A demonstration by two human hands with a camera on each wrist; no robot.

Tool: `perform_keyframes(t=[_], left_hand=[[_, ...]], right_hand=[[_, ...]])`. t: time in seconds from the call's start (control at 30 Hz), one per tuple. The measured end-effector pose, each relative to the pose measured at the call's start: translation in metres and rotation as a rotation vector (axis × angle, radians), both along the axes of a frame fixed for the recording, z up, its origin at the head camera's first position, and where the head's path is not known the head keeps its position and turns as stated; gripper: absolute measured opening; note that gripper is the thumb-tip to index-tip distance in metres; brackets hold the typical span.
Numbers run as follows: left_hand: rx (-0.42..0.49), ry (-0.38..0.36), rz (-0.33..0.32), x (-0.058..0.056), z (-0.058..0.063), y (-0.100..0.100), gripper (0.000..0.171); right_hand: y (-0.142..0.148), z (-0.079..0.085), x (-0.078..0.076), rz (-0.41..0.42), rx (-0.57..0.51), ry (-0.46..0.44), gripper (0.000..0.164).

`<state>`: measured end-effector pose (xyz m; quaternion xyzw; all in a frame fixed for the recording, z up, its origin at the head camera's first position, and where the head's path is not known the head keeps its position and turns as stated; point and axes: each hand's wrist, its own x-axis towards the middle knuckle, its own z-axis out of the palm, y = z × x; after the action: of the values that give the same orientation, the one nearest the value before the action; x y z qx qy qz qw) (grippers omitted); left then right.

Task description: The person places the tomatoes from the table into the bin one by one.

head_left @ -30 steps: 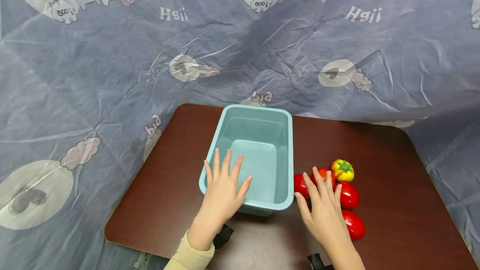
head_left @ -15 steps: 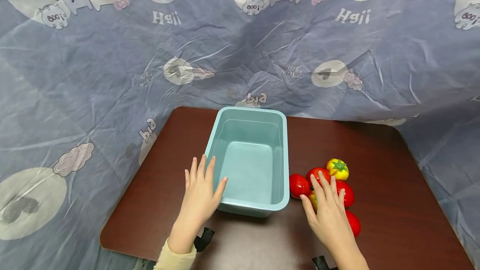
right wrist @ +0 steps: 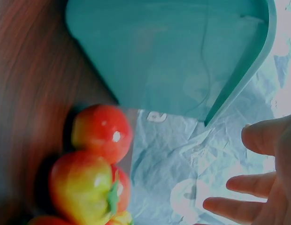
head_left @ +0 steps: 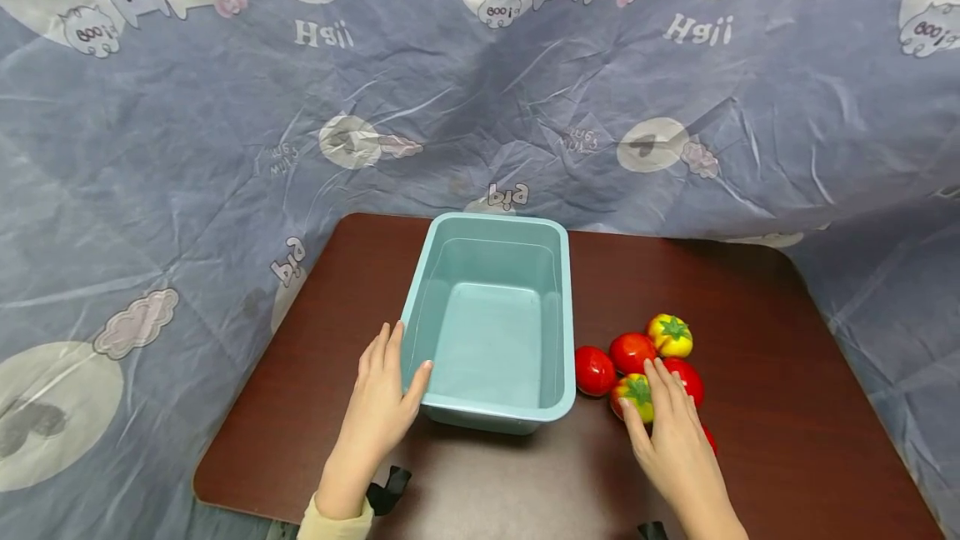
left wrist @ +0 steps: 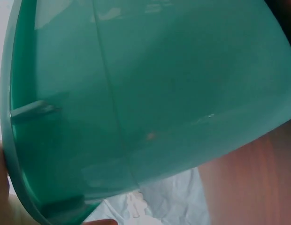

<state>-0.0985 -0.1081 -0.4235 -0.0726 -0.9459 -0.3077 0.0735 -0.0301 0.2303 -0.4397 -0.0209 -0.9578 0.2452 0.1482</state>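
A pale teal plastic bin (head_left: 487, 417) stands on the table with nothing inside. My left hand (head_left: 378, 402) is at its near left corner, thumb over the near rim and fingers along the left side; firm contact is hard to judge. To the right of the bin sits a cluster of glossy tomatoes. The nearest to my right hand (head_left: 675, 440) is a red-yellow tomato (right wrist: 82, 185) with a green leafy top. That hand hovers over the cluster, fingers extended, holding nothing. A red tomato (head_left: 595, 371) lies beside the bin, and a yellow tomato (head_left: 670, 335) sits at the back.
The brown table (head_left: 772, 357) has rounded corners. A wrinkled blue-grey cartoon-print cloth (head_left: 480, 107) hangs behind and around it. Black straps (head_left: 387, 490) show at the wrists. Another red tomato (head_left: 688, 382) is partly covered by the right hand.
My left hand has moved left and down from above the bin to its near left corner, fingers drawn closer together. My right hand has shifted slightly down and right, uncovering the red-yellow tomato.
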Motion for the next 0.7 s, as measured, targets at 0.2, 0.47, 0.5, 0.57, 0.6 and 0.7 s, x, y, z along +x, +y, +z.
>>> perform_keyframes(t=[0.2, 0.47, 0.5, 0.57, 0.6, 0.7], left_hand=[[0.115, -0.068, -0.007, 0.001, -0.005, -0.005, 0.068], [0.251, -0.094, 0.003, 0.002, -0.015, -0.005, 0.066], [0.265, -0.091, 0.005, 0.002, -0.016, -0.005, 0.066], [0.289, -0.092, 0.011, 0.002, -0.018, -0.005, 0.066], [0.299, -0.098, 0.018, 0.003, -0.019, -0.005, 0.066], [0.312, -0.104, 0.039, 0.004, -0.02, -0.004, 0.067]], right_hand=[[0.014, -0.012, 0.008, -0.044, 0.028, 0.038, 0.06], [0.033, -0.032, 0.023, -0.121, 0.041, 0.062, 0.056], [0.035, -0.034, 0.024, -0.131, 0.044, 0.058, 0.056], [0.039, -0.038, 0.027, -0.145, 0.048, 0.051, 0.057], [0.041, -0.041, 0.029, -0.15, 0.05, 0.046, 0.057], [0.045, -0.047, 0.032, -0.165, 0.055, 0.012, 0.06]])
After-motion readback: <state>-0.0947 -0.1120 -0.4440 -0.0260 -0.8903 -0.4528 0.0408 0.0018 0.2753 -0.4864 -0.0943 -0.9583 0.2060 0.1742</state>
